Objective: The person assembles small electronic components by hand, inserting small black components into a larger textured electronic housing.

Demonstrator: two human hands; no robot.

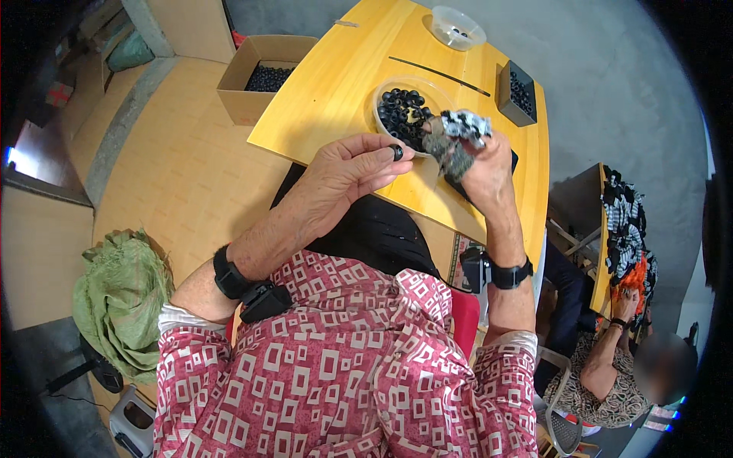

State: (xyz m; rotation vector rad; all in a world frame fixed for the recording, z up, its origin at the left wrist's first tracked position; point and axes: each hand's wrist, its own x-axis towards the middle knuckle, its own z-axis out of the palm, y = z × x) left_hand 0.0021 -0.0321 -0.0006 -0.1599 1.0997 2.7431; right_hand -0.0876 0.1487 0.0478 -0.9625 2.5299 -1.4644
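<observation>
Between the thumb and fingertips of my left hand (347, 172) is a small, round, shiny black bead (396, 153). My right hand (489, 172) is just to its right, over the rim of a clear plastic bowl (439, 91). Grey fuzzy cloth (447, 155) and black-and-white cloth (467, 127) cover its fingers, which are bent together; what they grip is hidden. Many black round pieces (401, 111) lie in the bowl, with a small yellowish bit among them. A dark flat object (513, 162) is partly hidden under my right hand at the table edge.
On the yellow wooden table (336, 84) are a thin black rod (439, 75), a second clear bowl (458, 29) and a dark box of black pieces (518, 99). A cardboard box (263, 76) stands left. A co-worker's hand (628, 304) is by striped and orange material at right.
</observation>
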